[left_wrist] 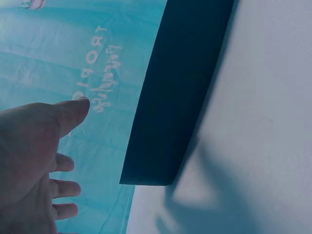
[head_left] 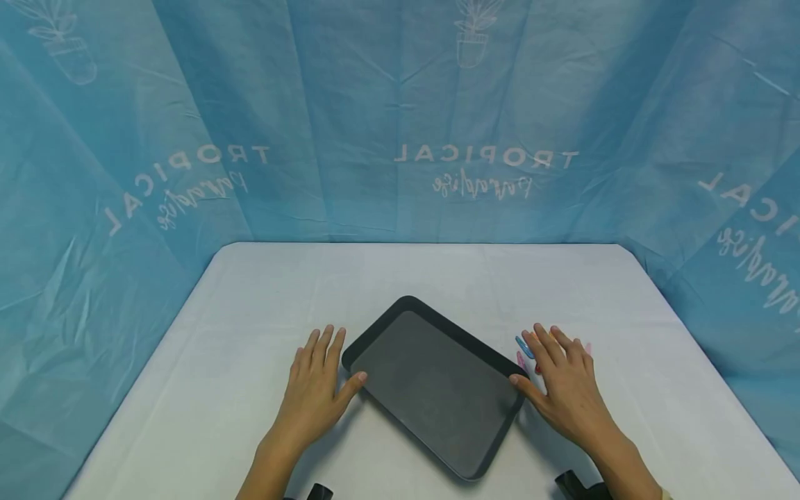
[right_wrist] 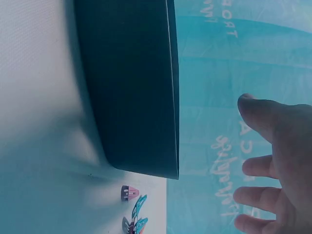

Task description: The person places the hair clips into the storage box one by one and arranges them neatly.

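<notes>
A dark grey rectangular tray (head_left: pixel 437 396) lies at a slant on the white table. My left hand (head_left: pixel 315 396) is at its left corner, fingers straight and thumb spread toward the rim. In the left wrist view a gap shows between the left thumb and the tray wall (left_wrist: pixel 170 97). My right hand (head_left: pixel 565 389) hovers by the right corner with fingers extended. The right wrist view shows that thumb apart from the tray wall (right_wrist: pixel 129 87). Partly hidden behind the right hand are several small colourful items, among them a blue piece (head_left: pixel 523 346) and a pink piece (right_wrist: pixel 130 193).
The white-covered table (head_left: pixel 281 278) ends at a blue curtain (head_left: pixel 350 139) with white lettering, which surrounds the back and both sides. Black wrist-worn devices (head_left: pixel 320 492) show at the bottom edge beneath both forearms.
</notes>
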